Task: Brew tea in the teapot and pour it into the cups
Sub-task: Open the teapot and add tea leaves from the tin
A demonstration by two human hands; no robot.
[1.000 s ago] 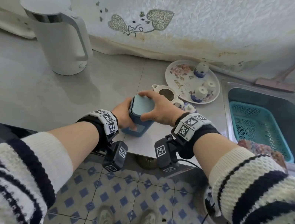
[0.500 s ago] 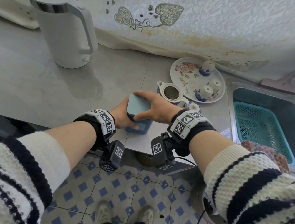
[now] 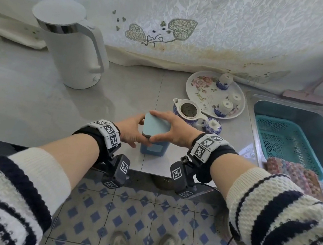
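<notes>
A blue tea tin [image 3: 153, 148] stands on the grey counter near its front edge. My left hand [image 3: 131, 130] grips its side and my right hand [image 3: 173, 131] lies over its blue lid [image 3: 155, 126]. Just behind sits the small blue-and-white teapot [image 3: 187, 114], open, with dark tea leaves inside. The teapot lid [image 3: 213, 126] rests on the counter to the right of the pot. Three blue-and-white cups [image 3: 224, 106] stand upside down on a floral plate [image 3: 199, 86] at the back right. A white electric kettle [image 3: 72, 47] stands at the back left.
A sink with a teal basket [image 3: 287, 143] lies to the right, and a patterned cloth [image 3: 295, 173] hangs over its front rim. An embroidered white cloth [image 3: 174, 17] covers the wall behind. Blue-diamond floor tiles and my shoes show below the counter edge.
The tin has come down from a tilt to stand upright on the counter. My right hand has pressed the lid onto it. The teapot is now uncovered by my hand.
</notes>
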